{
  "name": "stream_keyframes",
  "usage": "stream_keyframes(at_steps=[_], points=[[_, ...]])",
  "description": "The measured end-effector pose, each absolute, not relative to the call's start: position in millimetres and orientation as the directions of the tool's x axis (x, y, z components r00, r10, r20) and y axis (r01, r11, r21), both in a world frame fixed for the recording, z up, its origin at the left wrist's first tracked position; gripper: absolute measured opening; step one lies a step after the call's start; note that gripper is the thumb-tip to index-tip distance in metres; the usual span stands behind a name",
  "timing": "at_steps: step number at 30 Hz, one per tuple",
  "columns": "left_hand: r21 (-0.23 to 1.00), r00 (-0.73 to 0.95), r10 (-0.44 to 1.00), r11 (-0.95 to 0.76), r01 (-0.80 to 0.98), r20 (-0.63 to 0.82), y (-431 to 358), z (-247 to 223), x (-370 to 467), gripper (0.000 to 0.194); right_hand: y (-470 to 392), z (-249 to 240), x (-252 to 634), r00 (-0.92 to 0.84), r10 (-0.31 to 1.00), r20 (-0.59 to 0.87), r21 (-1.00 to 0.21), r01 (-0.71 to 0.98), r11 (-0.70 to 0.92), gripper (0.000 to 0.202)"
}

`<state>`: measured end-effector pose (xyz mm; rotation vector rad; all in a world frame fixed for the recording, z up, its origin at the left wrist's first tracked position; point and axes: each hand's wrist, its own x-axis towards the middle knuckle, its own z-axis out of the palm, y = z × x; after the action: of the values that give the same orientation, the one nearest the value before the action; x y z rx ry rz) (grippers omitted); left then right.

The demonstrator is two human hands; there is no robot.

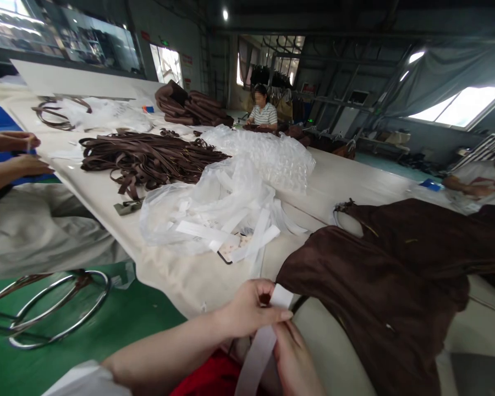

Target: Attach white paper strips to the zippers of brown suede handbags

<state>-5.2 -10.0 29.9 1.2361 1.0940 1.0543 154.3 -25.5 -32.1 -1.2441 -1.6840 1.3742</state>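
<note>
My left hand (251,309) pinches a flat white strip (256,357) between thumb and fingers, close to my lap. Just below it, my right hand (296,360) grips the same strip from the other side; its fingers are partly hidden. The strip's short upper end sticks out above my left thumb, and its long end hangs down past the table edge. To the right of my hands lies a dark brown fabric piece (375,275). Ahead is a pile of similar white strips (208,234) on a clear plastic bag (160,214), partly covering a patterned flat object (236,250).
Brown straps (148,159) lie bundled on the cream table (169,275), beside bagged clear plastic (268,157). Brown folded pieces (190,107) are stacked farther back. A co-worker's hands (16,154) are at the left, and other people sit farther off. A metal-ringed stool (61,308) stands lower left.
</note>
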Motion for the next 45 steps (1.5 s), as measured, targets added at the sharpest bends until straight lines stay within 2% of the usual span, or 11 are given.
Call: stream_keyframes(at_steps=[2,4,9,15,20,25,27,29,35,39,45], points=[[0.966,0.114,0.986,0.145,-0.214,-0.122,-10,20,-7,0.035,-28,-18,144,-0.341,0.907,-0.248,-0.951,0.263,-0.162,0.045],[0.958,-0.027,0.993,0.100,-0.267,-0.111,-9,17,-19,0.033,-25,-6,143,-0.337,0.886,-0.320,-0.945,0.179,-0.273,0.046],[0.999,-0.220,0.976,-0.019,-0.039,0.010,-4,30,-68,0.030,-6,-1,160,-0.159,0.882,-0.443,-0.837,-0.280,-0.471,0.045],[0.996,-0.068,0.996,-0.052,0.071,0.057,-12,33,-80,0.036,31,-14,140,-0.317,0.614,-0.723,-0.359,-0.587,-0.726,0.007],[0.977,0.036,0.996,-0.085,0.198,0.079,-20,30,-80,0.036,48,-22,121,-0.197,0.629,-0.752,-0.345,-0.696,-0.629,0.014],[0.981,0.103,0.994,0.027,0.190,-0.047,-22,24,-87,0.031,34,-13,130,-0.372,0.607,-0.702,-0.278,-0.641,-0.715,0.004],[0.976,0.137,0.988,0.039,0.212,-0.070,-22,18,-87,0.031,22,-6,135,-0.472,0.605,-0.642,-0.311,-0.560,-0.768,0.013],[0.969,0.184,0.979,0.042,0.245,-0.089,-21,12,-86,0.032,11,0,140,-0.509,0.638,-0.578,-0.440,-0.464,-0.768,0.024],[0.950,0.371,0.923,-0.020,0.310,-0.102,-21,4,-83,0.040,-5,17,157,-0.384,0.838,-0.388,-0.771,-0.363,-0.523,0.026],[0.945,0.468,0.877,-0.059,0.321,-0.105,-22,2,-79,0.043,-1,24,165,-0.229,0.928,-0.295,-0.828,-0.424,-0.368,0.018],[0.955,0.546,0.832,-0.076,0.288,-0.098,-23,5,-73,0.036,0,20,158,-0.237,0.921,-0.310,-0.874,-0.311,-0.374,0.022]])
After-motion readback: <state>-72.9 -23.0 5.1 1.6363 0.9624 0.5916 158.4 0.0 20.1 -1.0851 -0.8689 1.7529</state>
